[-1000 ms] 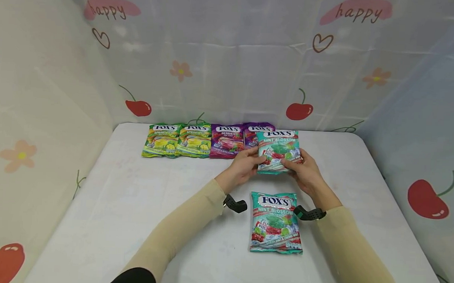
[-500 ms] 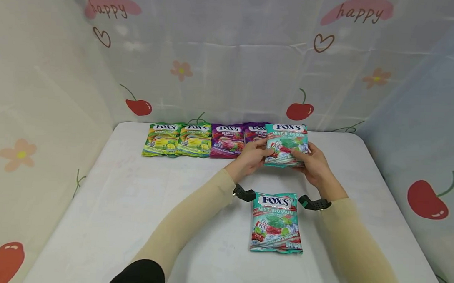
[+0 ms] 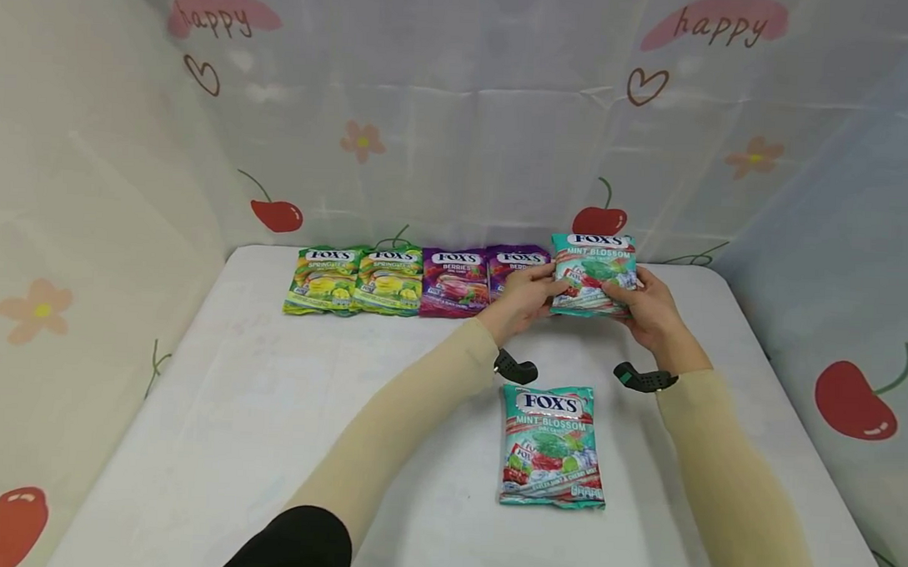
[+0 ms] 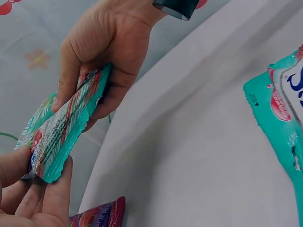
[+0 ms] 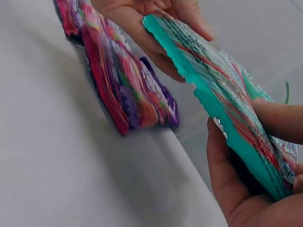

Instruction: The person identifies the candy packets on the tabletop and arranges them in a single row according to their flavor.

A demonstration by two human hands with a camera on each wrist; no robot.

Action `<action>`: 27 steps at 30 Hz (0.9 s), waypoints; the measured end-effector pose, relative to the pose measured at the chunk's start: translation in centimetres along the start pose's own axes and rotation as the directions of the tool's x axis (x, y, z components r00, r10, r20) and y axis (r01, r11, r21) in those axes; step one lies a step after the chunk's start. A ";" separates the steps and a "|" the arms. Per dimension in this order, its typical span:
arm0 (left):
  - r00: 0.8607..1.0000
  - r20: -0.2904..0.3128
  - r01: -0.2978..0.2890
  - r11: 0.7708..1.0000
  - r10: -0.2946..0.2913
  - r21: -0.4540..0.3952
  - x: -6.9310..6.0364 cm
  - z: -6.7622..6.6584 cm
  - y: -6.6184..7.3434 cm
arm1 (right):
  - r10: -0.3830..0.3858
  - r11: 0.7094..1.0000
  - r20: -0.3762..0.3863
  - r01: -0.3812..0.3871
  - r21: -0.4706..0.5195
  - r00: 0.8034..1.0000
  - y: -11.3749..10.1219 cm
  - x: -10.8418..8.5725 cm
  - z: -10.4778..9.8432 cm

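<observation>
Between both hands a teal Fox's Mint Blossom candy bag [image 3: 595, 276] is held up over the far side of the table, tilted. My left hand [image 3: 524, 298] pinches its left edge, thumb in front and fingers behind. At the opposite edge my right hand [image 3: 651, 311] grips it the same way, as the right wrist view shows at the bag's teal seam [image 5: 208, 101]. Just left of it lies a purple Berries bag [image 3: 509, 264], partly hidden by the left hand. A second Mint Blossom bag [image 3: 552, 445] lies flat nearer the front, below the wrists.
Along the back edge of the white table [image 3: 307, 412] runs a row: a green-yellow Spring Tea bag [image 3: 322, 283], another one [image 3: 389, 283] beside it, then a purple Berries bag [image 3: 454, 285]. A printed curtain [image 3: 473, 167] hangs right behind the table.
Both hands have carried the held Mint Blossom bag to the right and farther back, beyond the end of the purple bags. The bags on the table have stayed in place.
</observation>
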State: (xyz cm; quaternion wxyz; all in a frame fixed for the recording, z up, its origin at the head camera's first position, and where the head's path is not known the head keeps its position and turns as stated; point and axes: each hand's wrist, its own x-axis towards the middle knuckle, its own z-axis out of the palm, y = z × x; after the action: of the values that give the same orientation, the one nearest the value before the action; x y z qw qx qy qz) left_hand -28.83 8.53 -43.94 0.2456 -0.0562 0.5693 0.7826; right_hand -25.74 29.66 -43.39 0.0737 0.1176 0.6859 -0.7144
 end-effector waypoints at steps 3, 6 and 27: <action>1.000 -0.028 0.004 1.000 -0.004 0.002 0.3 0.4 0.0 | -0.001 1.000 -0.004 0.001 0.002 1.000 0.1 0.9 -0.5; 0.999 -0.054 0.007 1.000 -0.007 0.006 0.6 0.6 -0.2 | 0.010 1.000 -0.012 -0.010 0.026 1.000 0.4 1.8 -1.0; 0.983 -0.174 0.059 0.998 -0.053 0.027 2.1 1.3 -2.4 | 0.042 0.984 -0.056 -0.051 -0.170 0.998 3.3 5.8 -1.7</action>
State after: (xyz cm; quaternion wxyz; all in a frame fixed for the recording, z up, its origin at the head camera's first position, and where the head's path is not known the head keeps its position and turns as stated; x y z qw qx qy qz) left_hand -29.32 10.92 -46.38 0.2180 -0.1358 0.5991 0.7584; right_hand -30.33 31.53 -48.23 0.0823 0.1456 0.7435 -0.6475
